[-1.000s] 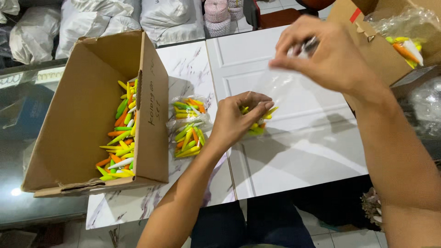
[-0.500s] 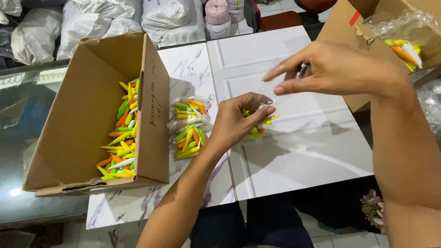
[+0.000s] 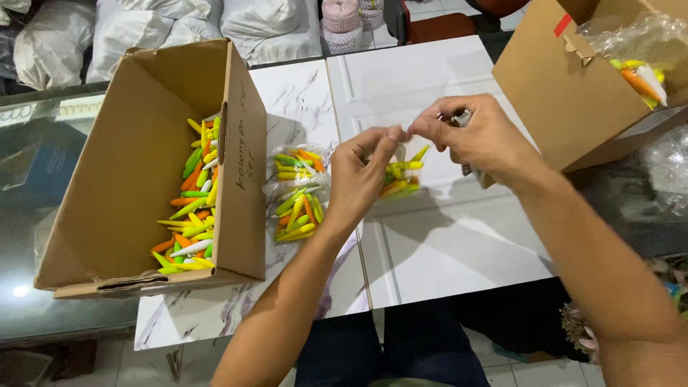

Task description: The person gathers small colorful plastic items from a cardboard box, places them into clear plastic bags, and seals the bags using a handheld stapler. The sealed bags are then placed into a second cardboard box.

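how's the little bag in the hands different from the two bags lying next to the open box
The held bag is up off the table, pinched at its top by the left hand and right hand; the two filled bags lie flat, untouched, beside the cardboard box. The held bag looks less full. All hold yellow, green and orange pieces.

Single head camera, looking steeply down, close over white tabletop (image 3: 444,236); no second view.
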